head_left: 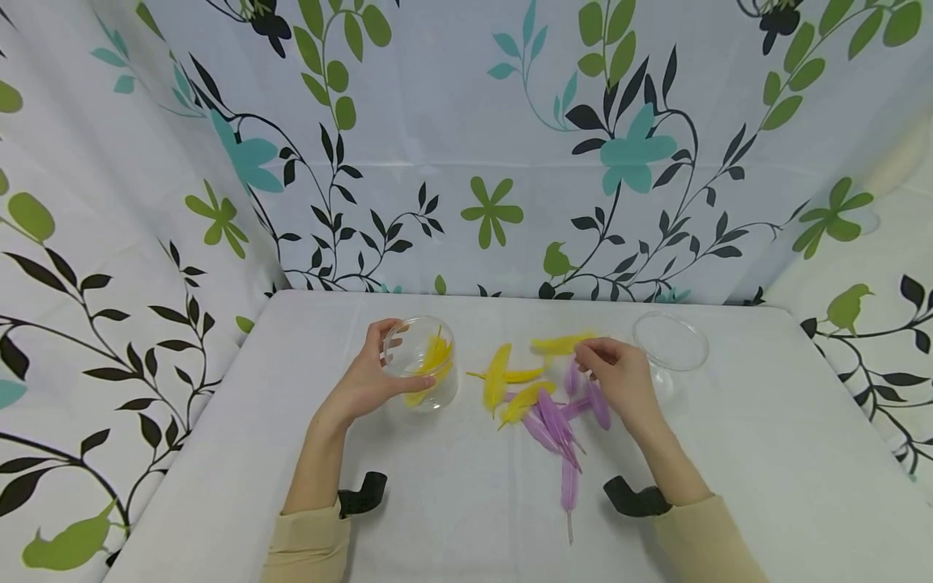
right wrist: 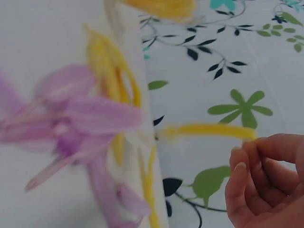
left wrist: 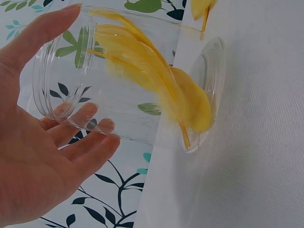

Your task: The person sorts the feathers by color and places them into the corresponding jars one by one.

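1 yellow feather I pinch in my right hand lies left-right, its jar leftward, gripped by my left hand.

The white tabletop carries a clear jar at 10 o'clock, an empty clear cup at 2 o'clock, and loose yellow feathers and purple feathers between them.

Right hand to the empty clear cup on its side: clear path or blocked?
Probably yes. The empty cup stands on the table just beside the right hand, with bare cloth between them. But the hand is pinching a yellow feather, so it isn't free to grip.
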A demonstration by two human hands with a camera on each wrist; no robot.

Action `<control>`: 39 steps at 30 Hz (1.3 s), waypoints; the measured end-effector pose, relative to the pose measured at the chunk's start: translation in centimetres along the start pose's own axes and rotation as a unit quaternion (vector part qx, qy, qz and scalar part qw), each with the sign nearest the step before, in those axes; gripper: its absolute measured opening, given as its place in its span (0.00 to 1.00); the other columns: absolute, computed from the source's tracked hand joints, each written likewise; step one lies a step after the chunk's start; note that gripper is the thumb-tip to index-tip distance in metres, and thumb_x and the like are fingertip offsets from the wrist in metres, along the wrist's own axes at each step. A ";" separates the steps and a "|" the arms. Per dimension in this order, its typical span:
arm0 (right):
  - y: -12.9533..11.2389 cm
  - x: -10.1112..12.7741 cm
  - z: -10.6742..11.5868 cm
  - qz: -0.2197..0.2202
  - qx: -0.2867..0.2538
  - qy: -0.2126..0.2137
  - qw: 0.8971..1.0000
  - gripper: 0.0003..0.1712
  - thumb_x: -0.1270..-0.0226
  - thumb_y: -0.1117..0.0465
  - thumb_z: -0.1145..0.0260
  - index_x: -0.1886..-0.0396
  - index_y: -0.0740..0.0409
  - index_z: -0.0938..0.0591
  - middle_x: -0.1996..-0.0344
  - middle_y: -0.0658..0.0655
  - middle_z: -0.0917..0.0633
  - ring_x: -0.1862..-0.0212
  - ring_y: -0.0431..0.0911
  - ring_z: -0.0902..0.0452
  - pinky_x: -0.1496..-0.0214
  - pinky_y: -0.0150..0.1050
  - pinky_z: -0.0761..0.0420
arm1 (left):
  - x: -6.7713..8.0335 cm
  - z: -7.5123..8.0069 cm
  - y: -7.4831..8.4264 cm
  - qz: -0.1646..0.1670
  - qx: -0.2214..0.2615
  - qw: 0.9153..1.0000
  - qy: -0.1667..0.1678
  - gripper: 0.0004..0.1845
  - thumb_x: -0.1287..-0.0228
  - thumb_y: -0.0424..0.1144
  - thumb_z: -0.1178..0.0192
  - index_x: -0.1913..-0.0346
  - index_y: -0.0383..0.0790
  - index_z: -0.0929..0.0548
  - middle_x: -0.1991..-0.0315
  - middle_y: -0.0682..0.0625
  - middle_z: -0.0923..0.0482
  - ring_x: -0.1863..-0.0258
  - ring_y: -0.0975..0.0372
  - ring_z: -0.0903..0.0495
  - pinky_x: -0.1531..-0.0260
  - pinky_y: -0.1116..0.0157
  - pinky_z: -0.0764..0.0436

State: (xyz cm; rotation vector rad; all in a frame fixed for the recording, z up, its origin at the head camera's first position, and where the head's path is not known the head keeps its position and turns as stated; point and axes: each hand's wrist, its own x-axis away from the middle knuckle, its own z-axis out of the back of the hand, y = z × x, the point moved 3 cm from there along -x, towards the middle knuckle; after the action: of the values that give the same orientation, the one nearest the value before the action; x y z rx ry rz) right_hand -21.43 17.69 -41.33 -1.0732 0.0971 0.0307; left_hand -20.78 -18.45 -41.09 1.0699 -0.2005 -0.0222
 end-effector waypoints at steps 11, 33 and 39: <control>-5.7 -1.2 -0.9 -0.030 -0.263 -0.070 0.962 0.23 0.29 0.54 0.34 0.48 0.72 0.19 0.69 0.51 0.15 0.65 0.42 0.19 0.54 0.31 0.16 | -0.1 0.2 -0.1 -0.003 -0.002 1.000 0.000 0.57 0.54 0.54 0.21 0.26 0.53 0.49 0.24 0.49 0.44 0.26 0.44 0.43 0.30 0.40 0.39; -7.3 -2.1 -10.9 -0.147 -0.318 -0.169 0.921 0.17 0.29 0.58 0.34 0.50 0.69 0.17 0.71 0.52 0.16 0.71 0.42 0.25 0.68 0.26 0.21 | -0.2 -0.2 -0.1 0.004 -0.001 1.000 0.002 0.59 0.57 0.57 0.21 0.26 0.55 0.49 0.23 0.52 0.44 0.26 0.45 0.41 0.31 0.38 0.38; -7.3 -1.8 -12.6 -0.146 -0.313 -0.158 0.925 0.15 0.31 0.61 0.32 0.54 0.69 0.16 0.73 0.53 0.16 0.73 0.43 0.26 0.70 0.27 0.21 | 0.0 0.0 -0.1 0.000 -0.001 1.000 0.005 0.58 0.56 0.56 0.21 0.26 0.55 0.48 0.24 0.50 0.43 0.27 0.44 0.41 0.32 0.37 0.38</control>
State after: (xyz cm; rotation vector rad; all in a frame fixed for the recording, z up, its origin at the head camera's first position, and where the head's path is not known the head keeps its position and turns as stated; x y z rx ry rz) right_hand -23.47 3.18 -40.78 -1.6978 -0.3921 -0.0382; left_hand -20.79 -18.52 -41.18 1.0684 -0.1918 -0.0173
